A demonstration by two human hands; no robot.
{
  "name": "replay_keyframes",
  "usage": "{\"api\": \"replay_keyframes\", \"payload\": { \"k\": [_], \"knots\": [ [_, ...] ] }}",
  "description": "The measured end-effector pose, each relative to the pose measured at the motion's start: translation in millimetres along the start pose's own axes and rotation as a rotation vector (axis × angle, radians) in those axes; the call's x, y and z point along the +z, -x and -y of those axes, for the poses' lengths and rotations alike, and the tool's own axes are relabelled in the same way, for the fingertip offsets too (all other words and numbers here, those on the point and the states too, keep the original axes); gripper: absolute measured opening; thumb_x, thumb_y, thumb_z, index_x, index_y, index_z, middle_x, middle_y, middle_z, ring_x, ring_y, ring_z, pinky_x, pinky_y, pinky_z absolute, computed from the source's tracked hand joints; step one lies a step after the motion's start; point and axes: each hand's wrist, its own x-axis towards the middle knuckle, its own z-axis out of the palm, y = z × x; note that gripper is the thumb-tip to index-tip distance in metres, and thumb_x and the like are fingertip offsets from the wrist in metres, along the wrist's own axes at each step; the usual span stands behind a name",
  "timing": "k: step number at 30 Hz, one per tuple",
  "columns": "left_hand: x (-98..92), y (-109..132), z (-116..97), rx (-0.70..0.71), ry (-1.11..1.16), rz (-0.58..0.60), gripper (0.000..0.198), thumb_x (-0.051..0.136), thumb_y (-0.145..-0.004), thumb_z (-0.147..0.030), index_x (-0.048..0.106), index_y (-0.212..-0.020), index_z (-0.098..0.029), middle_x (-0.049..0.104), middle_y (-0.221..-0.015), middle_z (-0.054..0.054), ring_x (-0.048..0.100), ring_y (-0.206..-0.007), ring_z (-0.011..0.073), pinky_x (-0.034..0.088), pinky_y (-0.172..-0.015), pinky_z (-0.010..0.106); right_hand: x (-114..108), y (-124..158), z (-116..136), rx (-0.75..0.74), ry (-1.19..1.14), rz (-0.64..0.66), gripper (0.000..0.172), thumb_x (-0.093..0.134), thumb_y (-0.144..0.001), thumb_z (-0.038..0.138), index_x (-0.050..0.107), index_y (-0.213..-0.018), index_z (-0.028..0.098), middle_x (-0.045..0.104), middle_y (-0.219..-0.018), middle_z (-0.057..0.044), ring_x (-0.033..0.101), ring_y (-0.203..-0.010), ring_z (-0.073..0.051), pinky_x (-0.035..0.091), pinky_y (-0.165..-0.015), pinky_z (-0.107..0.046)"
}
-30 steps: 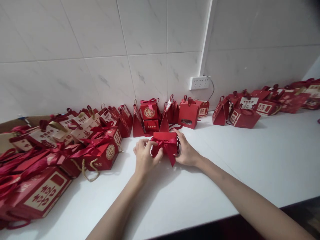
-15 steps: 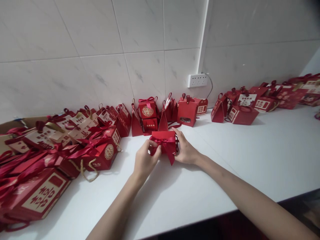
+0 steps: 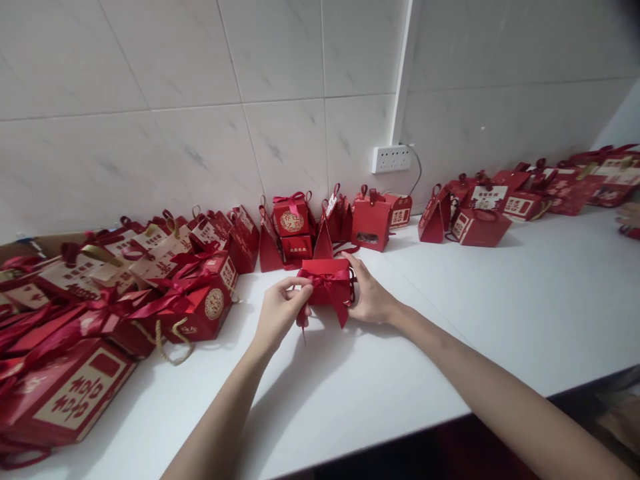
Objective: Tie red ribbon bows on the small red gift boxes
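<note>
A small red gift box (image 3: 330,288) with a red ribbon bow (image 3: 323,280) stands on the white counter (image 3: 450,320) in front of me. My left hand (image 3: 279,312) pinches the ribbon's left end, fingers closed on it. My right hand (image 3: 369,295) grips the box's right side and steadies it. A ribbon tail hangs down over the front of the box.
Many red gift boxes and bags line the tiled wall: a large heap at the left (image 3: 100,300), a cluster behind the box (image 3: 320,223), more at the right (image 3: 500,200). A wall socket (image 3: 391,159) sits above. Another person's hand (image 3: 629,215) shows at the right edge.
My left hand has shifted from the box's side to pinching the ribbon and pulling it leftward. The view has moved slightly; another person's hand has appeared at the right edge.
</note>
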Motion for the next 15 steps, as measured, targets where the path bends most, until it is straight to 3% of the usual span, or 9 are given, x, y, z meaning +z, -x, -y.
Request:
{"api": "replay_keyframes", "payload": {
  "k": [10,15],
  "knots": [
    [0.3,-3.7,10.6,-0.217,-0.141,0.185,0.025,0.062,-0.072,-0.039,0.054,-0.074,-0.015,0.063,-0.05,0.001,0.055,-0.041,0.01,0.041,-0.041,0.018,-16.3,0.2,-19.5,0.115,0.024,-0.078,0.098,0.075,-0.059,0.031,0.02,-0.14,0.019,0.04,-0.133,-0.018,0.045,-0.122,-0.031,0.039,-0.102,-0.048],
    [-4.0,-0.6,16.0,-0.318,-0.302,0.439,0.027,0.059,-0.073,-0.042,0.061,-0.068,-0.015,0.069,-0.06,0.004,0.061,-0.048,0.0117,0.034,-0.04,0.016,-16.2,1.0,-30.2,0.127,-0.004,-0.096,0.098,0.074,-0.061,0.03,0.019,-0.141,0.019,0.039,-0.134,-0.018,0.045,-0.122,-0.031,0.043,-0.097,-0.048]
  ]
}}
